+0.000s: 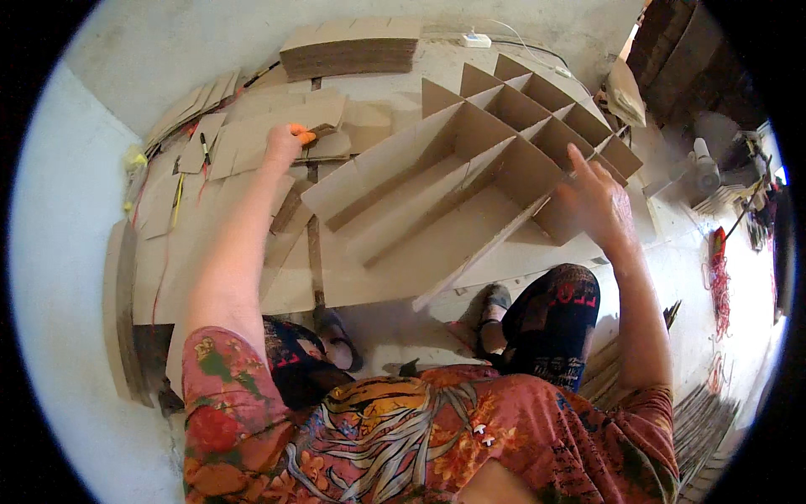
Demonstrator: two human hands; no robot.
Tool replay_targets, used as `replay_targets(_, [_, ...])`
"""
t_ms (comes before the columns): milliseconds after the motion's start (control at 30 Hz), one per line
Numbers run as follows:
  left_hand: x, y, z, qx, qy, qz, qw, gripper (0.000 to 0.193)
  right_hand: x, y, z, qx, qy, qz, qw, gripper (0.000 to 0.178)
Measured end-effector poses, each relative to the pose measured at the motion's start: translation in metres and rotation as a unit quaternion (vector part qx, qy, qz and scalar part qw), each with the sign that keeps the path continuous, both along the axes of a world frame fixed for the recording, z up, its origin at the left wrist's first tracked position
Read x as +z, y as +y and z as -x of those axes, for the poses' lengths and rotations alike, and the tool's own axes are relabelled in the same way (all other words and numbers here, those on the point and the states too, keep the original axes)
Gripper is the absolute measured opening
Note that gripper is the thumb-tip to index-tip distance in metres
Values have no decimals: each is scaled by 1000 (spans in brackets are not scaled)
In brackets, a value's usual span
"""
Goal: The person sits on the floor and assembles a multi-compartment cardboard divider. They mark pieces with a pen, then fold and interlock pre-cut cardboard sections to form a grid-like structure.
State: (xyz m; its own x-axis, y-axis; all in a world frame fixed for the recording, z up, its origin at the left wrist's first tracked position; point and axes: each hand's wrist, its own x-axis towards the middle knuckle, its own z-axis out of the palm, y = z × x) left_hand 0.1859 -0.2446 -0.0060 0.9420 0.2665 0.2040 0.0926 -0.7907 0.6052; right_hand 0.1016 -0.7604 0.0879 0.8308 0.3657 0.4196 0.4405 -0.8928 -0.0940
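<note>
A cardboard divider grid [478, 172] of interlocked panels stands on the work surface, with long open slots on its near left side and smaller cells toward the far right. My right hand [598, 202] is at the grid's right end, index finger stretched out and fingers apart, against the panel edges. To the left, my left hand [290, 144] wears orange finger covers and pinches the edge of a flat cardboard sheet [260, 134] on a loose pile. Part of its grip is hidden by the hand itself.
A neat stack of cardboard strips [351, 55] lies against the back wall, beside a white power strip [475, 40]. Markers and a yellow pen [178, 200] lie among sheets at left. Red strings [720, 286] hang at right, above bundled cardboard strips [701, 433] on the floor.
</note>
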Motion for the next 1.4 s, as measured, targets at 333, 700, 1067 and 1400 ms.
replay_targets(333, [110, -128, 87, -158, -213, 94, 960, 29, 34, 77, 28, 111, 356, -612, 697, 33])
replay_targets(700, [118, -165, 58, -144, -139, 175, 964, 50, 44, 18, 61, 21, 140, -595, 791, 22])
replay_targets(1067, [89, -138, 10, -175, -9, 277, 945, 32, -6, 11, 78, -7, 106, -458, 882, 14])
replay_targets(1400, [87, -141, 30, -133, -3, 39, 990, 35, -50, 3, 69, 27, 159, -450, 878, 40])
